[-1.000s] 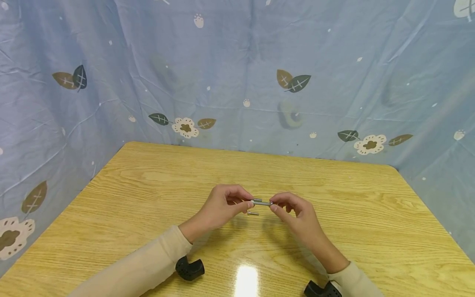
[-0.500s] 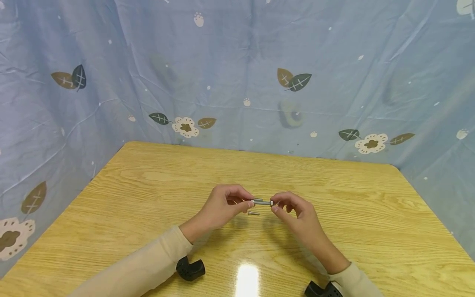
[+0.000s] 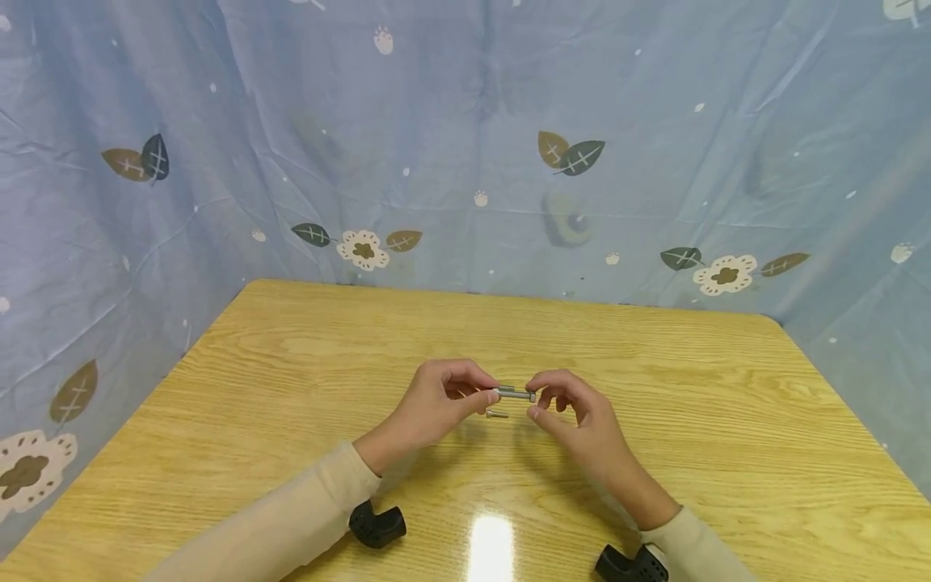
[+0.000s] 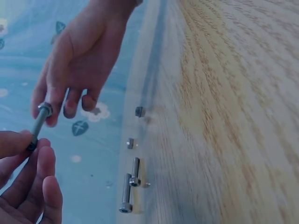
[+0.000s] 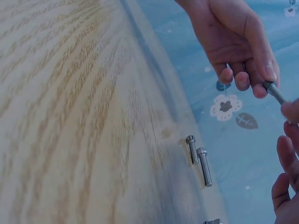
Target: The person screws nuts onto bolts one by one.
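My left hand (image 3: 436, 404) pinches one end of a silver bolt (image 3: 515, 394) between thumb and index finger, above the table. A hex nut (image 4: 45, 108) sits on the bolt's other end. Around that nut, my right hand (image 3: 578, 412) has its thumb and index finger spread, with a small gap to the nut in the head view. In the right wrist view the right thumb (image 5: 290, 111) covers the nut end. Below the hands, a shorter bolt (image 3: 498, 414) and a longer bolt (image 5: 204, 167) lie side by side on the wooden table.
Two loose nuts, one (image 4: 139, 111) farther off and one (image 4: 130, 143) nearer the bolts, rest on the tabletop (image 3: 327, 339). Behind the table hangs a blue patterned curtain (image 3: 451, 145). Black wrist mounts (image 3: 377, 525) sit under both sleeves.
My right thumb and index finger have loosened from the nut and parted, so the nut now shows between them. My left hand keeps its pinch on the bolt.
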Motion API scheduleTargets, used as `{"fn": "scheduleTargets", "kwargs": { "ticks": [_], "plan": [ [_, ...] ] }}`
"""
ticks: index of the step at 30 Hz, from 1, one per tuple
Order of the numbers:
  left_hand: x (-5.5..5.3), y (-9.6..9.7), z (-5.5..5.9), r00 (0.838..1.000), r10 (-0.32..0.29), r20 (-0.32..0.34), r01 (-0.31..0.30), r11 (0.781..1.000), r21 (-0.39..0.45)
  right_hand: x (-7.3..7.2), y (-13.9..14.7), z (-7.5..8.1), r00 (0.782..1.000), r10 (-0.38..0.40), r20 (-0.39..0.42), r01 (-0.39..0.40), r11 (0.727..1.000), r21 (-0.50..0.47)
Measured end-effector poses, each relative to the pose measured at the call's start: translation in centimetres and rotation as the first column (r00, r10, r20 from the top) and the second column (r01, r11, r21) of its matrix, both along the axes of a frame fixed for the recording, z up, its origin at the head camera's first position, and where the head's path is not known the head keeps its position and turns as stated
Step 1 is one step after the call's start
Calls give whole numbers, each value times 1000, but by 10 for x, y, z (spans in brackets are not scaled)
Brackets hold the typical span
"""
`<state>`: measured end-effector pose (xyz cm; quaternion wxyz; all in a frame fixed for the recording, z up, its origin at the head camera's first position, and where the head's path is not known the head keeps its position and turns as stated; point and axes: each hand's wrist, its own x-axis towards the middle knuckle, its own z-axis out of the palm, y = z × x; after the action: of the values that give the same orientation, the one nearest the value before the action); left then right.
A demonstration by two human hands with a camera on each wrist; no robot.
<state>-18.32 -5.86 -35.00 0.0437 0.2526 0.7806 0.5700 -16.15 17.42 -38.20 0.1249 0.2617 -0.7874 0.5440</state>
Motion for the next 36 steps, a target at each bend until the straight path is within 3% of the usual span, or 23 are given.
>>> {"fn": "scheduleTargets", "kwargs": {
  "ticks": [2, 12, 22, 29, 36],
  "plan": [
    [0, 0, 0, 1000, -4, -3, 4, 1000, 3, 0, 0, 0, 1000, 2, -23, -2, 1000, -8],
    [-1, 0, -1, 1000, -16, 0, 16, 1000, 10, 1, -1, 1, 998, -50, 27, 50, 999, 5],
    [-3, -2, -3, 1000, -9, -21, 9, 1000, 1, 2, -4, 3, 992, -25, -123, 22, 999, -24],
    [-3, -1, -3, 1000, -6, -8, 6, 1000, 3, 1, -3, 1, 998, -34, -54, 32, 998, -46],
    [-1, -1, -2, 1000, -15, -8, 15, 1000, 15, 1, -5, -1, 994, -82, -67, 79, 996, -44]
  ]
}}
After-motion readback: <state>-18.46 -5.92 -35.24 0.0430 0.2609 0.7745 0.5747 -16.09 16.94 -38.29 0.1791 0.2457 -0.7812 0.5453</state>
